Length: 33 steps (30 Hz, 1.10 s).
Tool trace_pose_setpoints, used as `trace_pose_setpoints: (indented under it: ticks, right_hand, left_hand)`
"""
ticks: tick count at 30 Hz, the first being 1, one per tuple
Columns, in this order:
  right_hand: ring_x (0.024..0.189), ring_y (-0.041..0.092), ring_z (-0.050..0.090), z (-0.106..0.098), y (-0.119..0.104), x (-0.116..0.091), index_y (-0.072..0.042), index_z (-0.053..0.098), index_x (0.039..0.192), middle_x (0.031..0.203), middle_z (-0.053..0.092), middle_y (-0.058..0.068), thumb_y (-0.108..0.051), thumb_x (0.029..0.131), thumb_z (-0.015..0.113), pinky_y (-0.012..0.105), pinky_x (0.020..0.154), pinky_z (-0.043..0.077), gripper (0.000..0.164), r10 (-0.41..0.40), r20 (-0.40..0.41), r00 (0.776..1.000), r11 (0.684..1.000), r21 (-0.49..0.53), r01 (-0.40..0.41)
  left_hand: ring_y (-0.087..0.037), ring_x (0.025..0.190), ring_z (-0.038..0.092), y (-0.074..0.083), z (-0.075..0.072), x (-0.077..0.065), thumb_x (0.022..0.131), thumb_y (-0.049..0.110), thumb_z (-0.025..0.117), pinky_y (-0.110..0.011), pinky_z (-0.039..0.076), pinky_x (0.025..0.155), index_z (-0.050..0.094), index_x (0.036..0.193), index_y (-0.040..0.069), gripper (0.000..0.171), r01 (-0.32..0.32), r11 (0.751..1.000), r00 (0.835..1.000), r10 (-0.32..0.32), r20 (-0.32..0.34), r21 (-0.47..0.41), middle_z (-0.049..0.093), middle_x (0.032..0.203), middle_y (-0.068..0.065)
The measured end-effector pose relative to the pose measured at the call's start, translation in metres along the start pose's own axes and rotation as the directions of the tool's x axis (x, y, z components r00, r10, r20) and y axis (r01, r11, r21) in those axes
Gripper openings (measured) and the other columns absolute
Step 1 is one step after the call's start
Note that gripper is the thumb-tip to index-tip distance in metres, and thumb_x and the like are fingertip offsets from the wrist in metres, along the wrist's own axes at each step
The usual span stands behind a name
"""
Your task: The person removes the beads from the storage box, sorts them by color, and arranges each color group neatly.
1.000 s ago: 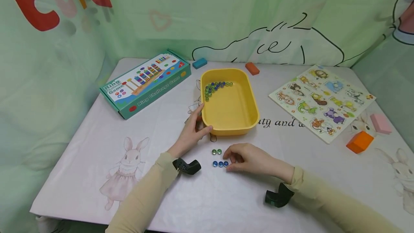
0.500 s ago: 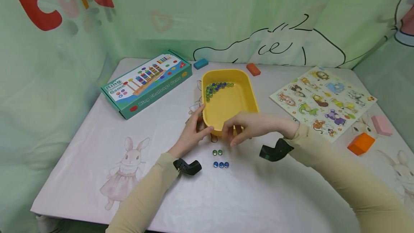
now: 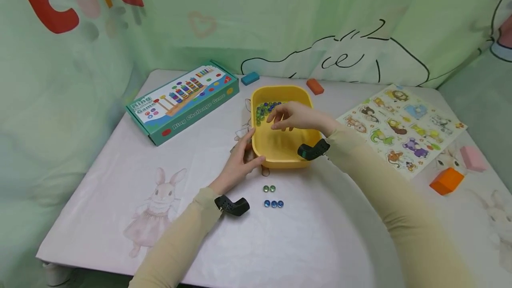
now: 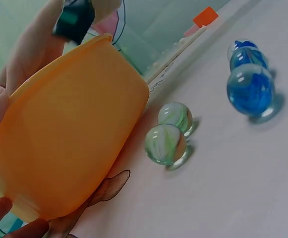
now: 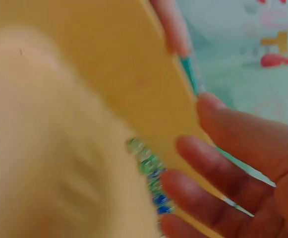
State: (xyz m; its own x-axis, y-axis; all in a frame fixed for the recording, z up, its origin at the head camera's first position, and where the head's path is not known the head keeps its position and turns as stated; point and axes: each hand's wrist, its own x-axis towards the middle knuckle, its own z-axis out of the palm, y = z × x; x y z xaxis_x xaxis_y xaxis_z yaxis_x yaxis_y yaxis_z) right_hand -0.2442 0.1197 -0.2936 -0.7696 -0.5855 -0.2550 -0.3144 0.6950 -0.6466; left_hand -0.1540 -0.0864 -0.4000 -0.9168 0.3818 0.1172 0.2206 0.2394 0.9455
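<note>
Marbles (image 3: pixel 262 111) in tub (image 3: pixel 274 149), right fingers (image 5: pixel 198 201) now closer

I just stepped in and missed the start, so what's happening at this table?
A person has their left hand against the near left corner of a yellow tray. Their right hand is over the tray, close to the green and blue marbles bunched in its far left part, with nothing visible between thumb and fingertips. On the tabletop at the near side of the tray sit two green marbles and, nearer the person, a row of three blue marbles.
</note>
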Motion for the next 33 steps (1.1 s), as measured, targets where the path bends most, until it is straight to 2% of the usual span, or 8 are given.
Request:
trace_pose_setpoints:
  ticks: [6, 9, 14, 17, 22, 28, 33]
  right_hand:
    - [0.072, 0.021, 0.053, 0.008, 0.016, 0.022, -0.003, 0.063, 0.107, 0.086, 0.059, 0.009, -0.018, 0.088, 0.064, 0.028, 0.063, 0.046, 0.024, 0.056, -0.136, 0.989, 0.998, -0.017, -0.059]
    - [0.070, 0.019, 0.051, 0.011, 0.022, 0.028, -0.004, 0.064, 0.104, 0.085, 0.059, 0.008, -0.017, 0.087, 0.065, 0.025, 0.062, 0.043, 0.022, 0.074, -0.165, 0.984, 0.996, -0.044, -0.082]
    - [0.076, 0.021, 0.052, 0.015, 0.021, 0.038, -0.007, 0.064, 0.105, 0.087, 0.060, 0.008, -0.018, 0.087, 0.065, 0.028, 0.068, 0.042, 0.022, 0.102, -0.155, 0.983, 0.984, -0.129, -0.123]
    - [0.082, 0.022, 0.053, 0.018, 0.016, 0.042, -0.010, 0.062, 0.111, 0.094, 0.061, 0.009, -0.020, 0.087, 0.064, 0.030, 0.075, 0.043, 0.026, 0.137, -0.114, 0.984, 0.972, -0.173, -0.156]
    - [0.091, 0.023, 0.053, 0.028, 0.006, 0.049, -0.011, 0.060, 0.118, 0.106, 0.061, 0.011, -0.019, 0.088, 0.063, 0.034, 0.086, 0.045, 0.031, 0.181, -0.078, 0.980, 0.963, -0.189, -0.193]
    - [0.092, 0.023, 0.054, 0.036, -0.002, 0.054, -0.012, 0.062, 0.114, 0.105, 0.062, 0.010, -0.017, 0.087, 0.064, 0.036, 0.087, 0.045, 0.028, 0.186, -0.135, 0.973, 0.950, -0.230, -0.213]
    - [0.092, 0.023, 0.052, 0.038, -0.003, 0.055, -0.011, 0.065, 0.107, 0.103, 0.063, 0.009, -0.017, 0.087, 0.065, 0.036, 0.087, 0.044, 0.021, 0.177, -0.142, 0.974, 0.946, -0.249, -0.208]
  left_hand:
    - [-0.020, 0.130, 0.036, 0.003, -0.001, 0.000, 0.090, 0.034, 0.059, -0.041, 0.024, 0.110, 0.011, 0.149, 0.029, 0.076, 0.005, 1.000, 1.000, -0.006, 0.017, 0.005, 0.025, 0.150, -0.006]
    - [-0.026, 0.131, 0.035, 0.014, -0.002, -0.003, 0.091, 0.026, 0.058, -0.043, 0.023, 0.110, 0.010, 0.150, 0.021, 0.076, 0.007, 1.000, 0.999, -0.006, 0.032, -0.014, 0.022, 0.151, -0.011]
    - [-0.033, 0.130, 0.034, 0.033, -0.006, -0.009, 0.092, 0.019, 0.057, -0.047, 0.022, 0.110, 0.011, 0.149, 0.012, 0.074, 0.009, 1.000, 0.999, -0.008, 0.036, -0.018, 0.025, 0.148, -0.019]
    - [-0.033, 0.129, 0.035, 0.036, -0.007, -0.010, 0.092, 0.020, 0.057, -0.047, 0.022, 0.110, 0.012, 0.149, 0.012, 0.074, 0.016, 1.000, 0.999, -0.015, 0.034, -0.017, 0.026, 0.147, -0.019]
    - [-0.034, 0.129, 0.035, 0.038, -0.007, -0.010, 0.092, 0.019, 0.057, -0.046, 0.024, 0.109, 0.011, 0.149, 0.011, 0.073, 0.017, 1.000, 0.999, -0.017, 0.044, -0.012, 0.026, 0.147, -0.019]
    - [-0.035, 0.128, 0.036, 0.036, -0.007, -0.010, 0.092, 0.017, 0.057, -0.046, 0.024, 0.109, 0.011, 0.149, 0.009, 0.073, -0.009, 1.000, 0.999, 0.009, 0.034, -0.011, 0.029, 0.145, -0.021]
    - [-0.033, 0.129, 0.036, 0.035, -0.007, -0.009, 0.092, 0.018, 0.057, -0.045, 0.024, 0.110, 0.011, 0.149, 0.010, 0.074, -0.006, 1.000, 0.999, 0.006, 0.033, -0.004, 0.028, 0.146, -0.021]
